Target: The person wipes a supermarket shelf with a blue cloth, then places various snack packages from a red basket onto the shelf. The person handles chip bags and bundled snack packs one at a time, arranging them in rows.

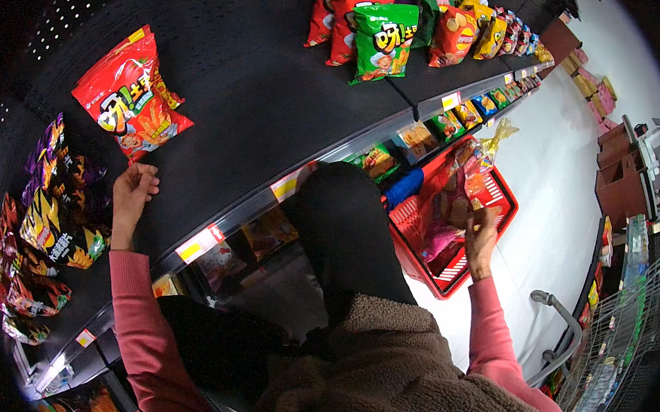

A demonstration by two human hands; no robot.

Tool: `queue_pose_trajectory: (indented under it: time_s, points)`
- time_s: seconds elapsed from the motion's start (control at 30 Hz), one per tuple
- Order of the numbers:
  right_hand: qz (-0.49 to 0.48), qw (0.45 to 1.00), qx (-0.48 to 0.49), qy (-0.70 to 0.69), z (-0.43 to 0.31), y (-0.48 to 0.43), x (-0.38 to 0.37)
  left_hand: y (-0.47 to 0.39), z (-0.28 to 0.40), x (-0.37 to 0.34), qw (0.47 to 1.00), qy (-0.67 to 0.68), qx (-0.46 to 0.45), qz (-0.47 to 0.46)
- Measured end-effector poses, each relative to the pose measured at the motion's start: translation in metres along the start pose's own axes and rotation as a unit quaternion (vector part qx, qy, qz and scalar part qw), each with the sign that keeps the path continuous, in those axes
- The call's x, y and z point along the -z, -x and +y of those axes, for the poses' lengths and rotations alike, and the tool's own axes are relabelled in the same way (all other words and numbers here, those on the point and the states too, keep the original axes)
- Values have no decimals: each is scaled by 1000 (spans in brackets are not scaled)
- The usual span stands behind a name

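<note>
My left hand [134,197] is at the lower corner of a red snack bag [135,100] that stands on the black shelf [246,85]. Its fingers are curled, with nothing visible in them; whether they touch the bag is unclear. Behind the red bag, part of another red and yellow packet shows. My right hand [481,234] reaches over a red plastic shopping basket [443,288], fingers bent against clear-wrapped packages [450,206]. I cannot tell whether it grips one. A gold-tied wrapper [498,136] sticks out over the basket's far rim.
Dark chip bags [55,233] crowd the shelf at left. Green [384,46], red and yellow bags line its far end. Price tags run along the shelf edge [345,149], with packets below. My knee [346,224] is between shelf and basket. A wire cart [615,318] stands at right.
</note>
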State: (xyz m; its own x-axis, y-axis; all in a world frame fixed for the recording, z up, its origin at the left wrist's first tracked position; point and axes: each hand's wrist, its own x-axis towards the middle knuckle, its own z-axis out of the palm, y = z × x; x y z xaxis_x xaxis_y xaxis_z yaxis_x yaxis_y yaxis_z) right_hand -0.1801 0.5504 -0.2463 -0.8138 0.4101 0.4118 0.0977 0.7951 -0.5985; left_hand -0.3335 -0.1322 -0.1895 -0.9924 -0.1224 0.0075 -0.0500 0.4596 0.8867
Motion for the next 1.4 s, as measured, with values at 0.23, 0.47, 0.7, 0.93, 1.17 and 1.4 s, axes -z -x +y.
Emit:
queue_pose_trajectory:
  time_s: [0.23,0.47,0.7,0.93,1.17,1.4]
  points:
    - [-12,957,26,-290,-104,-58,57,6,18,-10,1000,25,1,-18]
    - [-91,794,3,-601,-220,-117,37,22,52,-29,991,68,-48,-103]
    - [-195,726,101,-652,-336,-132,-44,30,68,-20,987,43,-63,-143]
    - [-322,600,107,-724,-421,-137,-126,37,72,2,991,34,-71,-111]
    - [-342,547,-14,-764,-489,-82,-210,44,77,19,995,29,-92,-30]
    - [-349,541,-45,-763,-501,-59,-245,33,59,20,993,87,-84,-5]
